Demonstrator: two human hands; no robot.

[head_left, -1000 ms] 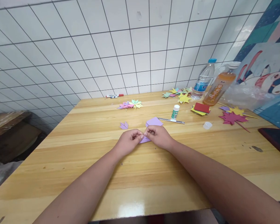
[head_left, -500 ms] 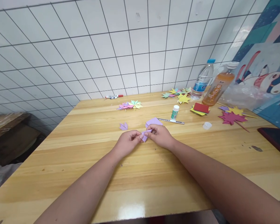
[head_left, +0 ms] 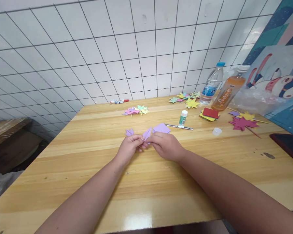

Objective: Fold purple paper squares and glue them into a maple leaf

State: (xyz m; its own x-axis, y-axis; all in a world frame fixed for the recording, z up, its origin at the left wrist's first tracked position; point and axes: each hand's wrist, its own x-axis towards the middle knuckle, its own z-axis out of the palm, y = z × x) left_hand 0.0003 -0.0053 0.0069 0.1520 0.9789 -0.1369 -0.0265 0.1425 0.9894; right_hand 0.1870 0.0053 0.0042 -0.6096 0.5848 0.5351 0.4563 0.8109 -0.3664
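A small folded piece of purple paper (head_left: 147, 133) is pinched between my two hands over the middle of the table. My left hand (head_left: 130, 145) grips its left edge between thumb and fingers. My right hand (head_left: 166, 145) closes on its lower right side, and its fingertips partly cover the paper. Just beyond my left hand lies a folded purple paper leaf piece (head_left: 130, 132). Flat purple paper (head_left: 161, 127) rests on the table beyond my right hand, partly hidden by it.
A glue stick (head_left: 183, 117) stands behind a dark, slim tool (head_left: 179, 126). Paper leaves (head_left: 141, 109), markers (head_left: 119, 101), a water bottle (head_left: 212, 84) and an orange drink bottle (head_left: 230, 88) line the back. Coloured paper (head_left: 210, 113), a clear cap (head_left: 217, 131) and a phone (head_left: 288, 146) are at right.
The purple paper has turned, its pointed end now facing up and away from me. My right hand has rolled over and moved slightly nearer; my left hand has shifted a little left.
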